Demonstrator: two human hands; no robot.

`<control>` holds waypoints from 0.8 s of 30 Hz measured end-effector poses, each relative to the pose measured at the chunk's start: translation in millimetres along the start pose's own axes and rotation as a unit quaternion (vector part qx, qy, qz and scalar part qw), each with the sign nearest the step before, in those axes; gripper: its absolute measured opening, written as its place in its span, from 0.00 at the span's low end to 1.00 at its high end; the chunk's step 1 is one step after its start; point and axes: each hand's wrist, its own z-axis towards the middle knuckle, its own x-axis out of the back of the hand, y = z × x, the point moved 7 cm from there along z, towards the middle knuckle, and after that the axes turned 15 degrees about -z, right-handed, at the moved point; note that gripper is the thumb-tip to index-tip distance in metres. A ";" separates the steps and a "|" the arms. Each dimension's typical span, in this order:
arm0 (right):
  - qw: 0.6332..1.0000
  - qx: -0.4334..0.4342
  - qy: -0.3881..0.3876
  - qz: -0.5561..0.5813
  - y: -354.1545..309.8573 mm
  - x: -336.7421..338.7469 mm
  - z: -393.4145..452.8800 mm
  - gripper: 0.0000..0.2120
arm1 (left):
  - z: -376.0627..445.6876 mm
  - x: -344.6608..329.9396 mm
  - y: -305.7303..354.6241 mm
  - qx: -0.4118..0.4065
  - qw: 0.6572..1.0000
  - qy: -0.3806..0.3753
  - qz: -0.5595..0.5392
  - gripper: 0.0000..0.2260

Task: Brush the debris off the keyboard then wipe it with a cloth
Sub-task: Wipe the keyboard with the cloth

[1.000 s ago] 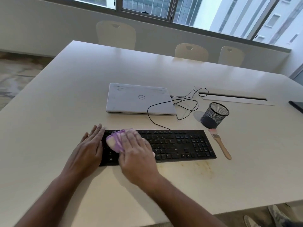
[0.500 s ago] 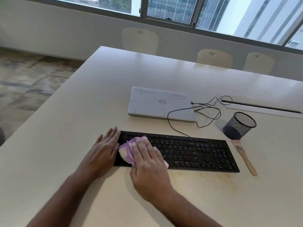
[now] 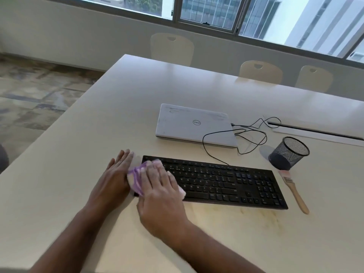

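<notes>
A black keyboard (image 3: 226,182) lies across the pale table (image 3: 78,174). My right hand (image 3: 159,184) lies flat on a pink and purple cloth (image 3: 136,177), pressing it onto the keyboard's left end. My left hand (image 3: 115,176) rests flat against the keyboard's left edge, fingers straight, touching the cloth's side. A wooden-handled brush (image 3: 294,191) lies on the table just right of the keyboard. Much of the cloth is hidden under my right hand.
A closed white laptop (image 3: 194,125) sits behind the keyboard, with a thin black cable (image 3: 250,134) looping to its right. A black mesh pen cup (image 3: 288,153) stands at the right. Pale chairs (image 3: 172,48) line the far side. The table's left edge drops to the floor.
The camera view has swung left, so everything sits further right in frame. My right hand and the cloth slid slightly left, over the keyboard's left edge. My left hand stays at that edge.
</notes>
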 end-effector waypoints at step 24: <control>0.990 -0.127 -0.054 0.006 79.4 -0.2 42.6 0.30 | 1.8 -12.3 -4.8 -0.017 0.999 0.012 0.049 0.25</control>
